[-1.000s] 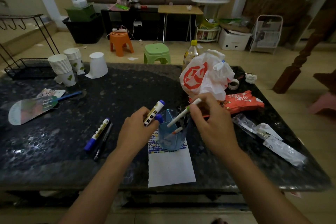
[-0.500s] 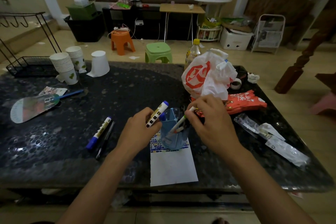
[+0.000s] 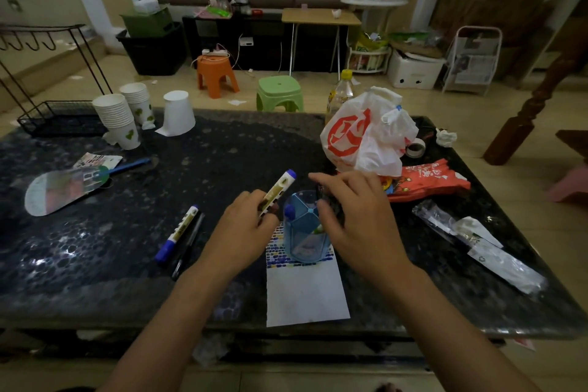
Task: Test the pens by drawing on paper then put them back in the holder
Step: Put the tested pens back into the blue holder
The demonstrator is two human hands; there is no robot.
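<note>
A dark speckled stone table (image 3: 222, 149) fills the view, and a translucent blue pen holder (image 3: 305, 229) stands near its front edge on the patterned top end of a white sheet of paper (image 3: 305, 293). Pens stand inside the holder, a blue cap and a green-tipped one visible. Just left of the holder, the left hand (image 3: 241, 229) pinches a blue-capped marker (image 3: 278, 192), cap tilted up and away. The right hand (image 3: 353, 216) hovers over the holder's right rim with fingers loosely spread, holding nothing. Farther left of the holder, a second blue-capped marker (image 3: 177, 233) and a black pen (image 3: 188, 245) lie side by side on the stone. Beyond the holder to the right sits a white and red plastic bag (image 3: 366, 134), with a red packet (image 3: 429, 181) beside it and clear wrappers (image 3: 477, 242) to the holder's right. Far left of the holder are stacked paper cups (image 3: 117, 118), an upturned cup (image 3: 176, 113) and a hand fan (image 3: 63, 191). Behind the table, on the tan floor, stand an orange stool (image 3: 216, 73) and a green stool (image 3: 280, 94).
</note>
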